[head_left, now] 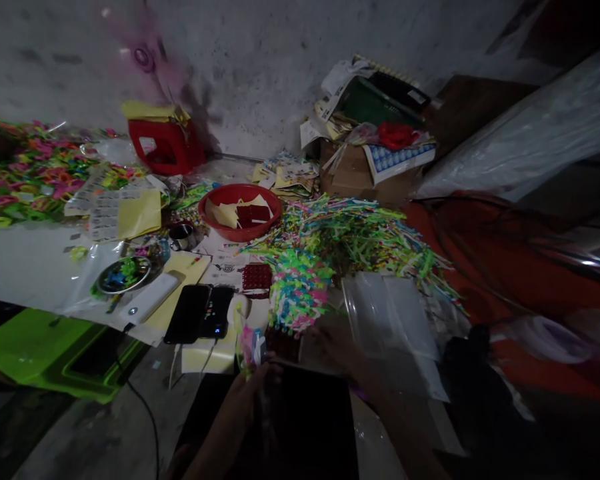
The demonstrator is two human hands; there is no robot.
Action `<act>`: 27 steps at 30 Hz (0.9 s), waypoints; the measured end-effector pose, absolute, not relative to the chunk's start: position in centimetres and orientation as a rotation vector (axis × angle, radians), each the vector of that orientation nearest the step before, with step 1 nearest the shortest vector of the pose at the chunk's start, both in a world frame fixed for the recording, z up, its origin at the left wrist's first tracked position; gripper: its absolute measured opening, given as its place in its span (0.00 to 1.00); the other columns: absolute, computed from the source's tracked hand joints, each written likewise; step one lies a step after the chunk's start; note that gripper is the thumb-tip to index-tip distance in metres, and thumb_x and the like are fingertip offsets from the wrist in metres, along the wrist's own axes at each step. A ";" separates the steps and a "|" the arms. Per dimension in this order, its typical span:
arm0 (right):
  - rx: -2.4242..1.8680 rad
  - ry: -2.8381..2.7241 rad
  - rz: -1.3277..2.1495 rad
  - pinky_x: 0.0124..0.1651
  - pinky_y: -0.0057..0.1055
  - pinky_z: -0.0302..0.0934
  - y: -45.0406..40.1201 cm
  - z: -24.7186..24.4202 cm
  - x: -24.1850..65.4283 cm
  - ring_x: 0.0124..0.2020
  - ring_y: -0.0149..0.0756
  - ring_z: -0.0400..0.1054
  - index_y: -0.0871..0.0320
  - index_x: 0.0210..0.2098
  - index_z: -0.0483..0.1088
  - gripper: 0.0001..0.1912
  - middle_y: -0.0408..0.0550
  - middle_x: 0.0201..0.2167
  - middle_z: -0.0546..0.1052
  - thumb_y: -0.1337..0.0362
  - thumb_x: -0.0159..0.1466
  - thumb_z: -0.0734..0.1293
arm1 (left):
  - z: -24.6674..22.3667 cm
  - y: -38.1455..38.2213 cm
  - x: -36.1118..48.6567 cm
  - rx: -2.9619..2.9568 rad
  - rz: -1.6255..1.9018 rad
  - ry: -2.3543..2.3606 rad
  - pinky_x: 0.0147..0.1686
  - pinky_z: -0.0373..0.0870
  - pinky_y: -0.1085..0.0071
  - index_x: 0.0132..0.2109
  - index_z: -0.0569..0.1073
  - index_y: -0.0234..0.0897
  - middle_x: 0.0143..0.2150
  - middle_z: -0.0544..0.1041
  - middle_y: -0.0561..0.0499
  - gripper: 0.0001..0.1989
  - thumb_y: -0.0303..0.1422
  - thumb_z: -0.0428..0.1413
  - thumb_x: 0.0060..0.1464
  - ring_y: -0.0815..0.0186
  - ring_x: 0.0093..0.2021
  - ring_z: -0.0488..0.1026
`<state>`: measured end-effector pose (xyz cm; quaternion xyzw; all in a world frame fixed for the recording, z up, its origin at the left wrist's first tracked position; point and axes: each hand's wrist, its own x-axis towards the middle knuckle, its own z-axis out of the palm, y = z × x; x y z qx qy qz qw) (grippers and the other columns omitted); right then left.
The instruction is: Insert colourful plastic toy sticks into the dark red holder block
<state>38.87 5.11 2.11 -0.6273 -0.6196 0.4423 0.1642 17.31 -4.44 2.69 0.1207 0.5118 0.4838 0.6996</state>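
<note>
My left hand is closed around a small bunch of coloured plastic pieces, yellow, pink, white and blue, which seems to be in clear film. To its right, my right hand reaches low over the table edge with its fingers stretched out in dim light. Just beyond it is a neat stack of green, blue, pink and white plastic strips. A dark red studded block lies left of the stack. Clear plastic bags lie to the right of my right hand.
Behind the stack spreads a loose heap of coloured strips. A red basin holds papers and a dark red block. Two phones, a white power bank and a metal bowl stand left. A pink fan is at the wall.
</note>
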 end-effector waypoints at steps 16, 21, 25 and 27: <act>-1.301 -1.510 1.736 0.41 0.30 0.64 -6.8 3.6 30.1 0.39 0.40 0.72 0.60 0.44 0.72 0.15 0.49 0.38 0.78 0.67 0.58 0.61 | 3.6 -5.0 17.3 0.534 1.021 1.242 0.47 0.68 0.67 0.43 0.77 0.35 0.42 0.80 0.45 0.24 0.49 0.60 0.46 0.57 0.45 0.75; -1.273 -1.474 1.554 0.47 0.32 0.63 -6.3 2.5 30.3 0.44 0.42 0.70 0.58 0.40 0.75 0.14 0.54 0.42 0.76 0.59 0.59 0.63 | 5.8 -4.7 17.1 0.621 1.006 1.227 0.52 0.66 0.64 0.41 0.79 0.37 0.44 0.80 0.45 0.28 0.53 0.62 0.38 0.53 0.49 0.73; -1.199 -1.303 1.682 0.50 0.33 0.62 -6.4 2.3 31.0 0.47 0.42 0.69 0.56 0.41 0.75 0.16 0.51 0.44 0.76 0.53 0.59 0.66 | 6.1 -4.6 17.1 0.677 0.961 1.219 0.49 0.69 0.63 0.42 0.79 0.38 0.42 0.81 0.46 0.26 0.52 0.61 0.41 0.53 0.47 0.74; -1.229 -1.237 1.770 0.49 0.34 0.62 -6.7 2.4 31.8 0.44 0.42 0.70 0.56 0.40 0.75 0.17 0.49 0.40 0.78 0.51 0.57 0.67 | 5.1 -4.6 17.0 0.664 0.951 1.212 0.48 0.69 0.62 0.43 0.79 0.38 0.41 0.81 0.45 0.25 0.50 0.62 0.41 0.54 0.45 0.75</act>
